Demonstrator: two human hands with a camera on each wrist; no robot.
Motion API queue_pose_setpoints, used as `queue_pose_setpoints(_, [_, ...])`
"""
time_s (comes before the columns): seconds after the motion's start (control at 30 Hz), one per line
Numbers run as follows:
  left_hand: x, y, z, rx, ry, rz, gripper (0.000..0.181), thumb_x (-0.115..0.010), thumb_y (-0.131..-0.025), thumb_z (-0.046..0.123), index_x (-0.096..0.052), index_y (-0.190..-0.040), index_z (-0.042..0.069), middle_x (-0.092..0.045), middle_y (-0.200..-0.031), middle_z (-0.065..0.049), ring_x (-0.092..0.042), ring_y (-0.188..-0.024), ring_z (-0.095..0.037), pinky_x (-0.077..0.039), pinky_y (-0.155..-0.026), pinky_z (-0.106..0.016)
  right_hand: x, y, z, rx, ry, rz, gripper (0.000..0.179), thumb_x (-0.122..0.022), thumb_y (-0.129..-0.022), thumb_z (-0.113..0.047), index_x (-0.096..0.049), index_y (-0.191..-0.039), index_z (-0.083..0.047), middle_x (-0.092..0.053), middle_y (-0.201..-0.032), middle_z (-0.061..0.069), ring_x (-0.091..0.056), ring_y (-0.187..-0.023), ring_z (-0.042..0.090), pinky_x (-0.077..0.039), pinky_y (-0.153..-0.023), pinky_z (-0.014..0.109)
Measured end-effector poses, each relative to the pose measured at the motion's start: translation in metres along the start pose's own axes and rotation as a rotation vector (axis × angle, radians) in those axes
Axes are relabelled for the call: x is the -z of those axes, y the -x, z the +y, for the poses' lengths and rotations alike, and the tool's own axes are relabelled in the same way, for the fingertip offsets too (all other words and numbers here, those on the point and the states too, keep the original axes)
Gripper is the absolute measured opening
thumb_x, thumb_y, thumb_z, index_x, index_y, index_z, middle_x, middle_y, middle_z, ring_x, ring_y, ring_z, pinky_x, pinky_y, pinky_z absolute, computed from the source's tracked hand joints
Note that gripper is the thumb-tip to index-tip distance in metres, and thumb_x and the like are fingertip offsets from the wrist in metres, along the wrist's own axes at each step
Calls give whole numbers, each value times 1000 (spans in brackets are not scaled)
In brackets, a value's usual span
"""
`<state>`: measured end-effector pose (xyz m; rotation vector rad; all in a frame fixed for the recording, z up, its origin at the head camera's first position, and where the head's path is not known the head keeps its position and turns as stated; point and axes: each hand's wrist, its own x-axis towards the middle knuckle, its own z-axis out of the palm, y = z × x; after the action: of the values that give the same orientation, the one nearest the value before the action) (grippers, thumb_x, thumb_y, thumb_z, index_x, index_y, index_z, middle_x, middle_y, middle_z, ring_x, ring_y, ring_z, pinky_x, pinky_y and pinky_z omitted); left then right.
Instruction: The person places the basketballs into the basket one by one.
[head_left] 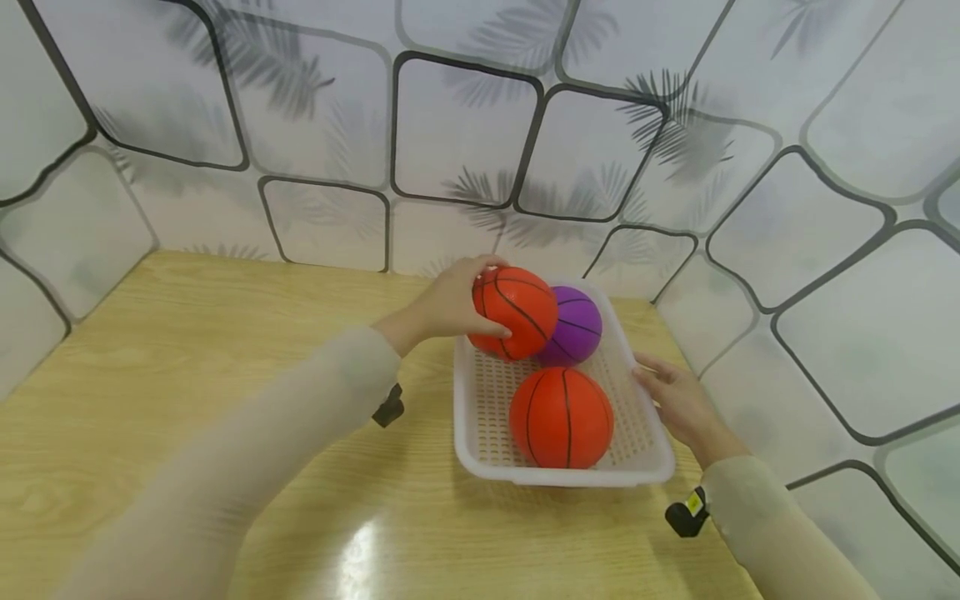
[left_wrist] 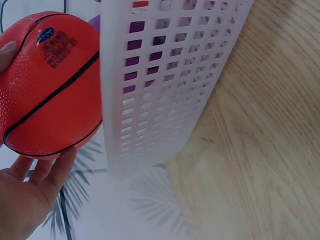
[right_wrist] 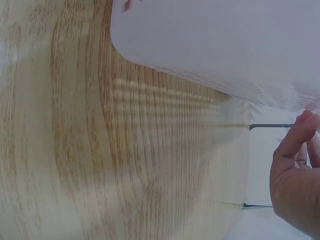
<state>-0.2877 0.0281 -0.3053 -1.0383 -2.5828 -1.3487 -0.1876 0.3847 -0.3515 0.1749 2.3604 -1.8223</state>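
My left hand [head_left: 456, 302] grips a small red-orange toy basketball [head_left: 521, 310] with black lines, thumb on one side and fingers on the other. Seen from the left wrist, the ball [left_wrist: 55, 95] is beside the upper edge of a white perforated plastic basket [left_wrist: 150, 115]. Inside the basket [head_left: 465, 417] sit a purple basketball [head_left: 579, 325], partly hidden behind the held ball, and another red-orange basketball [head_left: 561, 418] nearer to me. The fingers of my right hand [head_left: 678, 404] hold the basket's right rim; in the right wrist view that hand [right_wrist: 297, 175] has its fingertips at the basket's edge.
The basket stands on a light wood-grain table [head_left: 225, 358], toward its right side. Behind and to the right rises a pale wall covering [head_left: 465, 133] with dark outlines and leaf prints. Dark wrist cameras are strapped beneath both sleeves.
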Motion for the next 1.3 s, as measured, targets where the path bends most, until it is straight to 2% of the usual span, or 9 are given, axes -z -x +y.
queue_pose_setpoints(0.3, [-13, -2, -6, -12, -133, -54, 84, -89, -60, 37, -49, -131, 14, -56, -119, -8, -50, -109, -22, -47, -90, -37, 0, 0, 0, 1, -6, 1, 59, -53, -99, -22, -29, -147, 2, -59, -122, 4, -61, -97, 9, -53, -82, 29])
queue_pose_setpoints(0.7, [-24, 3, -3, 31, -170, -84, 87, -87, -62, 39, -45, -135, 16, -53, -122, -10, -50, -110, -22, -46, -92, -40, 0, -1, -1, 5, -9, 0, 59, -53, -99, -21, -28, -147, 3, -61, -115, 0, -62, -94, 7, -53, -81, 29])
queue_pose_setpoints(0.87, [-31, 7, -6, 32, -161, -60, 88, -87, -62, 40, -44, -136, 16, -53, -124, -8, -50, -113, -22, -45, -94, -40, 0, 1, -2, 8, -6, -12, 60, -52, -99, -22, -26, -147, 4, -60, -116, -1, -60, -94, 6, -53, -80, 29])
queue_pose_setpoints(1.13, [-41, 20, -11, 78, -202, 9, 92, -85, -63, 46, -42, -137, 12, -55, -127, -7, -54, -114, -22, -42, -96, -45, 0, 1, -1, 5, 19, -17, 61, -51, -100, -25, -25, -148, 2, -45, -138, 20, -59, -97, 5, -53, -81, 28])
queue_pose_setpoints(1.3, [-47, 27, -13, 99, -247, 52, 94, -83, -64, 49, -41, -137, 9, -56, -127, -8, -52, -114, -23, -35, -99, -47, 0, 0, -1, -5, 21, -5, 60, -52, -100, -25, -26, -148, 0, -46, -138, 19, -59, -96, 4, -53, -81, 29])
